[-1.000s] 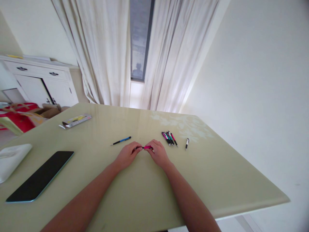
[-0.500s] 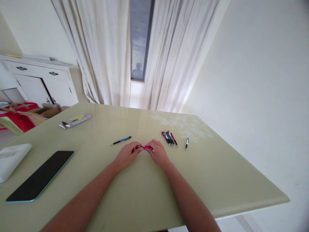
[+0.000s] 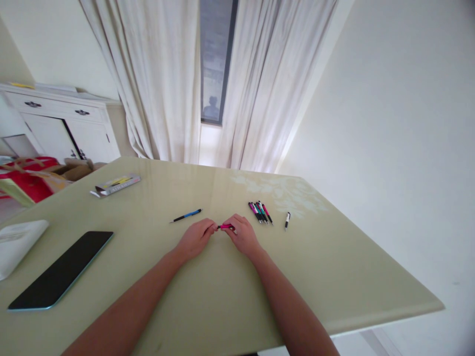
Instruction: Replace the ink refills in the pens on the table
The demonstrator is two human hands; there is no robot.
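Observation:
Between my two hands lies a pink and black pen [image 3: 225, 226], held roughly level just above the table. My right hand [image 3: 241, 233] pinches its pink barrel. The fingers of my left hand [image 3: 196, 237] are closed on its dark end, and that end is mostly hidden by them. Just beyond my left hand a blue and black pen [image 3: 187, 215] rests on the table. A cluster of several pens [image 3: 260, 211] in purple, green, white and pink lies past my right hand. Farther right is a short white and black pen [image 3: 287, 221].
A pale green table [image 3: 319, 277] spans the view. On its left are a dark tablet-like slab [image 3: 61, 269], a white case [image 3: 20, 244] and an opened pen box [image 3: 118, 185]. Red bags [image 3: 33, 183] stand beyond the left edge, and curtains [image 3: 159, 89] hang behind.
My left fingers have closed farther over the pen's dark end, so less of it shows now. The right hand and the loose pens stay in place.

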